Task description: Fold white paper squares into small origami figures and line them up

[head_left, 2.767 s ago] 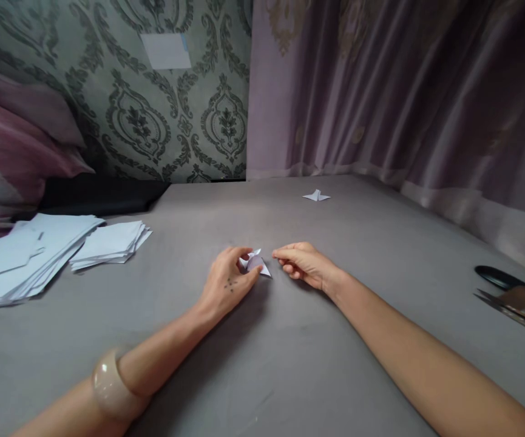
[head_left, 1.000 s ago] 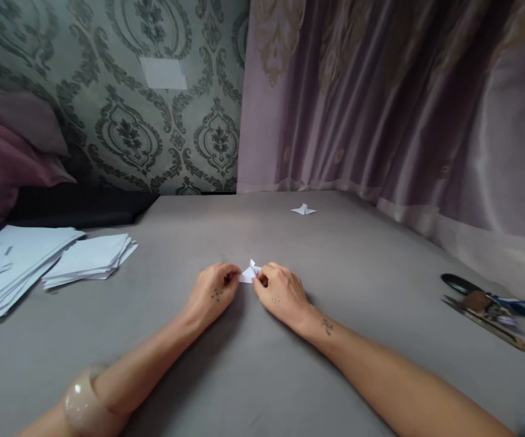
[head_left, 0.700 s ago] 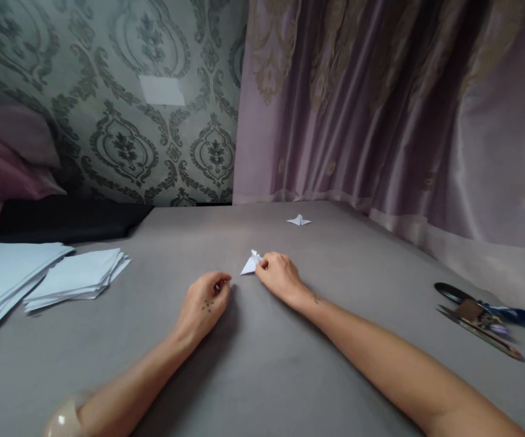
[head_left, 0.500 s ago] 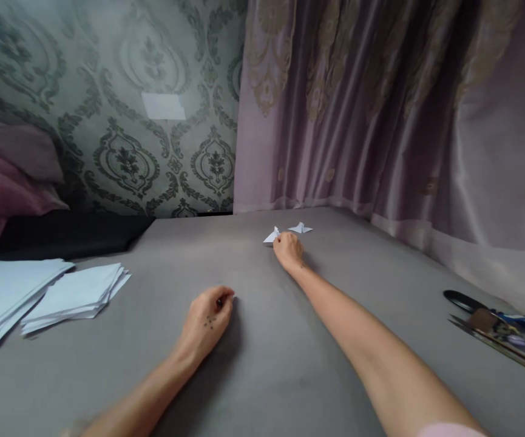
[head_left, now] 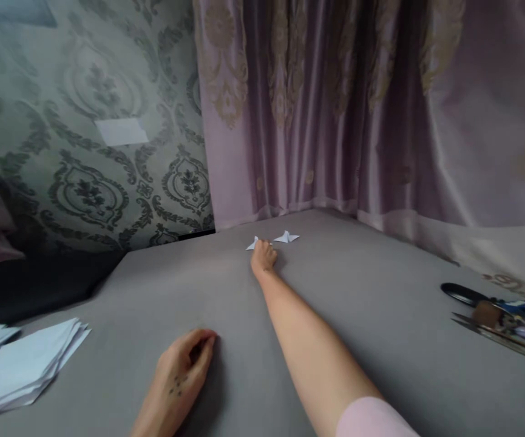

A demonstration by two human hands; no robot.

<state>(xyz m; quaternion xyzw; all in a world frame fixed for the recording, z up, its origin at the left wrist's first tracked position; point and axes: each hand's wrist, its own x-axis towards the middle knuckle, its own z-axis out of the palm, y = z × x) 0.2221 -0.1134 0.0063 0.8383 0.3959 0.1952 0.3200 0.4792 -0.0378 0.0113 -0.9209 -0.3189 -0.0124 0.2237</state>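
Now we'd paired one folded paper [head_left: 252, 246] with its twin [head_left: 286, 237].
Right hand [head_left: 263, 255] curled over it, hold unclear; left hand [head_left: 181, 371] pinched, seemingly empty.

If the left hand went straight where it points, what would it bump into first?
Probably the right forearm, near the wrist, though how high that arm is raised is hard to tell.

Far ctr: L paper fig [head_left: 252, 245] & R paper fig [head_left: 286, 238], both crisp matt paper. Near L paper stack [head_left: 20, 367]: same, smooth & matt. Tabletop [head_left: 371, 303]: smooth, matt, cloth-like. Far R curtain [head_left: 326, 139]: satiny cloth, v. glossy in streaks. Far L wall [head_left: 93, 91]: smooth-ish, low sheen. Black sheet [head_left: 48, 282], L: matt, fabric-looking. Near R sleeve [head_left: 371, 419]: matt cloth. R: black oval obj. [head_left: 462, 294] smooth, semi-gloss; pointed tool [head_left: 494, 337] looks metal, blurry.
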